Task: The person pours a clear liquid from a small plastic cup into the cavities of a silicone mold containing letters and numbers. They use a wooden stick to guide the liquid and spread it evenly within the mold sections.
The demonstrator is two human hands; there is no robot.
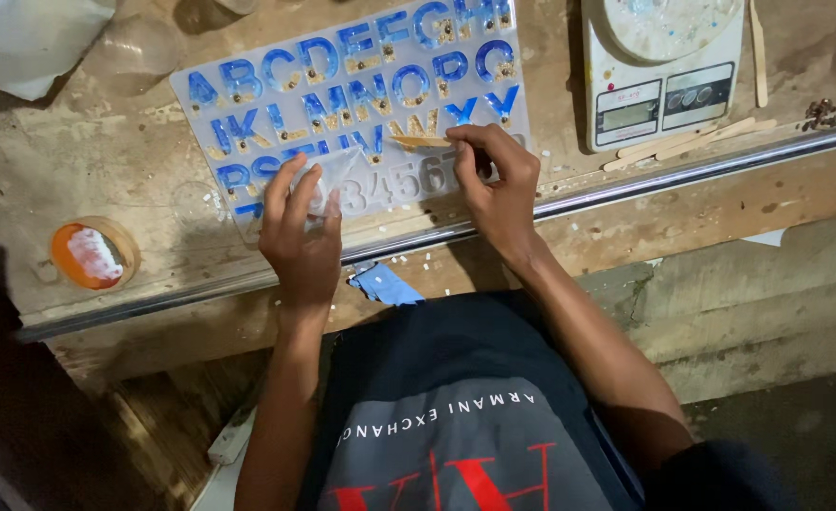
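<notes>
The left hand point(302, 230) grips a clear cup point(331, 180) at the mould's point(366, 104) 7 o'clock corner. The right hand point(496, 180) pinches a wooden stick point(422, 141) over its lower letters, filled with blue resin. A scale point(659, 71) sits at 2 o'clock.

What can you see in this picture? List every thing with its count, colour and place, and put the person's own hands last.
Letter mould: one, clear, its letter cavities filled blue with gold flecks, middle of the bench.
Wooden stick: one, tan, over the mould in the right hand.
Clear plastic cup: one, see-through, tipped over the mould in the left hand.
Digital scale: one, white, speckled round plate, top right.
Spare wooden sticks: a few, tan, in front of and beside the scale.
Tape roll: one, orange and brown, left of the bench.
Blue scrap: one, bench edge, below the hands.
Workbench: one, worn wood, metal rail along the front.
Left hand: holds the cup.
Right hand: pinches the stick.
</notes>
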